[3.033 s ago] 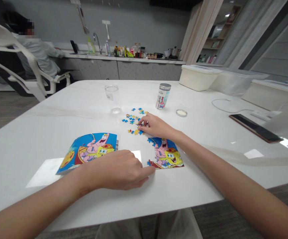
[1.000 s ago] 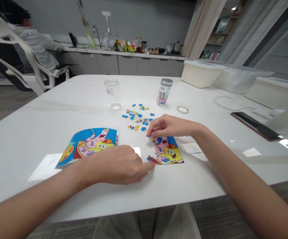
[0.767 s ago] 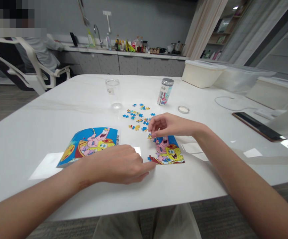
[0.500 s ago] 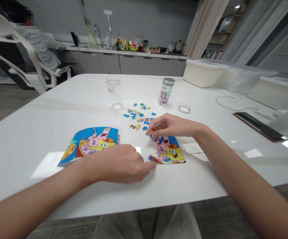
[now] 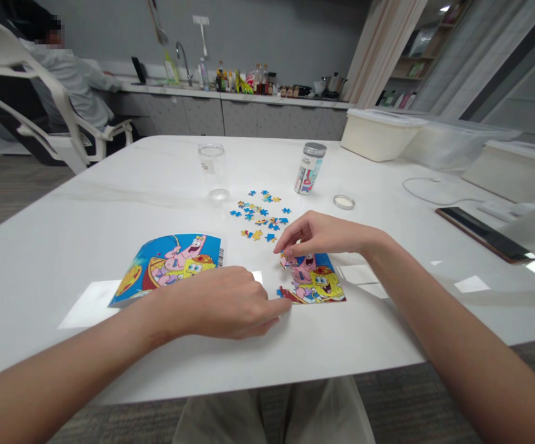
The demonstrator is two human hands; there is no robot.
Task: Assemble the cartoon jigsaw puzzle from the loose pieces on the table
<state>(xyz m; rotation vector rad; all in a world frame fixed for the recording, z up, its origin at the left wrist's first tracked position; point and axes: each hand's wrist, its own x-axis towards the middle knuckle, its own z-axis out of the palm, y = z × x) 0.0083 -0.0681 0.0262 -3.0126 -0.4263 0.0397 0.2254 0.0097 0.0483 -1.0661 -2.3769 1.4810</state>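
Though earlier amid pieces [image 5: 257,235], right hand [image 5: 316,235] now at puzzle [image 5: 325,283]

Puzzle pieces [image 5: 257,235] lie on a white table [image 5: 87,228]; jars [image 5: 310,171] stand behind.

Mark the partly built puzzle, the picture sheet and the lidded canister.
Partly built puzzle [image 5: 318,281]: head view, middle of its printed face.
Picture sheet [image 5: 169,265]: head view, middle of its print.
Lidded canister [image 5: 309,171]: head view, on its side wall.
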